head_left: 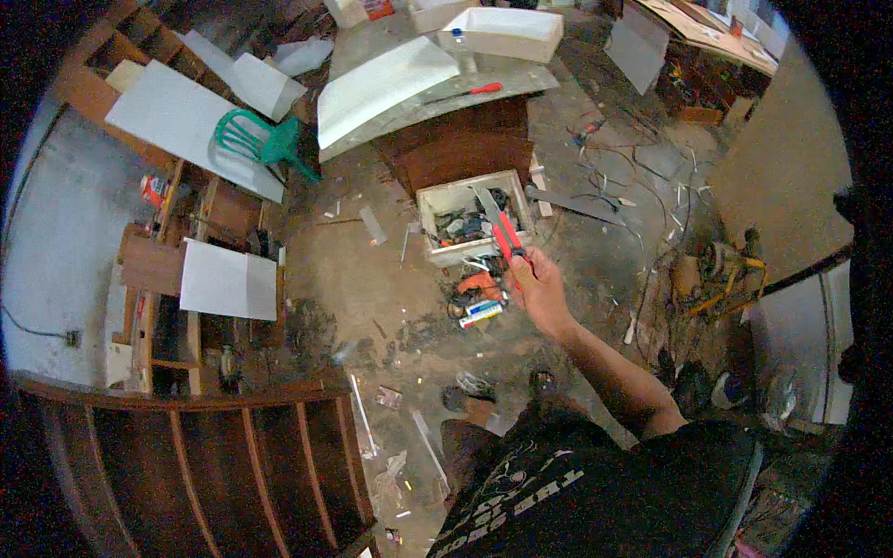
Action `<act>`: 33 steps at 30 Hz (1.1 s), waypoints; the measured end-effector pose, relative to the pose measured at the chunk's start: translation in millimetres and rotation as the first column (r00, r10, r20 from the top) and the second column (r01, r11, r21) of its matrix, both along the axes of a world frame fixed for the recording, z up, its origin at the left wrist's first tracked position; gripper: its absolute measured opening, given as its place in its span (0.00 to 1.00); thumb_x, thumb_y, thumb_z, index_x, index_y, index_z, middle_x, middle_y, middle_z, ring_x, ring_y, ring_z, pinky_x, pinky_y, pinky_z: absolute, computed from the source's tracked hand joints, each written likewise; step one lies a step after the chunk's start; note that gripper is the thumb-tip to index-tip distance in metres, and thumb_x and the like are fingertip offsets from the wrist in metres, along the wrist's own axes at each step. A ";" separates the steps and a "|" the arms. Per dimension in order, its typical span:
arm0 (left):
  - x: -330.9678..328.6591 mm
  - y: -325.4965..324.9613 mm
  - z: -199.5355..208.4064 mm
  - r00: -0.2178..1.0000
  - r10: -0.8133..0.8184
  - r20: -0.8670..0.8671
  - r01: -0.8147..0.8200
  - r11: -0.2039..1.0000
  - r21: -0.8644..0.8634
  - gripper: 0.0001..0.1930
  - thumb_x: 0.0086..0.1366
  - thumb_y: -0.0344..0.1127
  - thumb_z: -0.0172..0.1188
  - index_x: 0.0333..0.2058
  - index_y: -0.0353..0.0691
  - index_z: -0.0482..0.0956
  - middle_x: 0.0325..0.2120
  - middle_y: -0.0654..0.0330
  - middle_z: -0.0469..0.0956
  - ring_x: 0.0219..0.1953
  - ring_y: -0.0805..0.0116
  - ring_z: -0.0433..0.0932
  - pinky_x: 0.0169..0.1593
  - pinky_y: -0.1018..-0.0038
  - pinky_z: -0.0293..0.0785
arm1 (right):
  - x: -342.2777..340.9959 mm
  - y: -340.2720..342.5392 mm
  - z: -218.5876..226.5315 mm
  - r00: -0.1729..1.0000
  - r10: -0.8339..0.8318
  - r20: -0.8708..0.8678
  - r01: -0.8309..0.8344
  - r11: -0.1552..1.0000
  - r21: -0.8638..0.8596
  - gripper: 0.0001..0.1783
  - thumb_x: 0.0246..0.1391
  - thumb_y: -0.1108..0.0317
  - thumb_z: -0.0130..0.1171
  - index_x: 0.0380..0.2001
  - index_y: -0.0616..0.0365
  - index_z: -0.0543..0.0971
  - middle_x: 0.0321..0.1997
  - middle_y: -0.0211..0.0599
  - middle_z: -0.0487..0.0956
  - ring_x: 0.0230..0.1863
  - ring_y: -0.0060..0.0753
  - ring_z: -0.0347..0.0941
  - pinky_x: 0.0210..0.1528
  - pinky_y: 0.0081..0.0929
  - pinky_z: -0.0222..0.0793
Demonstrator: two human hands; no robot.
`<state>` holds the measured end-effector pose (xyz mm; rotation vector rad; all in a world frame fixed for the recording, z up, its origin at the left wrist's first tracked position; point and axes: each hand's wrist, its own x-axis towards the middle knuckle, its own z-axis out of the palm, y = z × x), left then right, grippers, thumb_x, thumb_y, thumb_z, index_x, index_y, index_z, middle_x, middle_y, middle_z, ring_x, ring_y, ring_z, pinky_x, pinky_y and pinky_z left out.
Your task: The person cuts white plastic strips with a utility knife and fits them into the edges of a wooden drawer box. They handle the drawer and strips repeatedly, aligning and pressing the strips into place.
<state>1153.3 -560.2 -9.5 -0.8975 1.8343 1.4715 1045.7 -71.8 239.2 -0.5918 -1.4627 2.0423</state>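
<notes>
My right hand (542,291) is closed around a tool with a red-and-black handle (506,238) and a flat grey blade; its exact kind is hard to make out. Its blade points away from me, over an open pale wooden box (457,252). Dark tools and small parts fill that box, too jumbled to name singly. Below my hand and to its left, an orange power tool (480,285) lies on the floor by the box. Beside it rests a white, blue and yellow tube (483,313). My left hand does not show.
Beyond the box stands a low brown bench (456,144) bearing a white panel (386,88), a red-handled tool (486,88) and a white tray (502,35). A green chair (265,141) is at left. Cables (642,158) and a yellow-framed machine (721,274) lie right; a brown slatted frame (214,474) stands near left.
</notes>
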 end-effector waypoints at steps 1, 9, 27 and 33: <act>-12.8 -0.9 -1.6 1.000 0.016 0.002 -0.016 1.000 0.003 0.15 0.66 0.38 0.61 0.48 0.37 0.75 0.26 0.64 0.73 0.27 0.70 0.73 0.32 0.71 0.73 | -18.8 -3.4 -0.5 1.000 0.011 -0.018 -0.012 1.000 -0.015 0.12 0.71 0.59 0.50 0.43 0.57 0.71 0.24 0.25 0.73 0.18 0.14 0.63 0.17 0.18 0.58; -185.8 -38.9 -17.6 0.999 0.033 -0.023 -0.032 0.999 0.041 0.16 0.67 0.37 0.60 0.50 0.36 0.74 0.27 0.64 0.74 0.28 0.71 0.72 0.32 0.72 0.72 | -194.5 -53.6 -12.0 0.992 -0.076 0.097 0.056 0.979 0.197 0.17 0.68 0.60 0.55 0.53 0.58 0.71 0.31 0.33 0.79 0.23 0.21 0.74 0.21 0.22 0.70; -699.8 -52.7 207.0 0.770 0.162 -0.617 0.014 0.962 0.271 0.13 0.64 0.35 0.66 0.44 0.41 0.72 0.27 0.66 0.73 0.25 0.76 0.71 0.26 0.77 0.67 | -498.9 -281.8 -11.6 0.829 0.556 0.061 -0.558 0.828 0.044 0.13 0.66 0.68 0.55 0.51 0.54 0.69 0.29 0.26 0.74 0.20 0.15 0.65 0.22 0.20 0.62; -842.0 5.7 255.6 0.715 0.058 -0.697 0.176 0.950 0.259 0.18 0.61 0.42 0.70 0.45 0.42 0.76 0.31 0.68 0.77 0.26 0.80 0.71 0.26 0.80 0.65 | -638.5 -269.9 -12.7 0.694 0.720 0.017 -0.719 0.692 0.059 0.26 0.67 0.72 0.50 0.66 0.55 0.62 0.37 0.34 0.78 0.20 0.18 0.68 0.23 0.22 0.67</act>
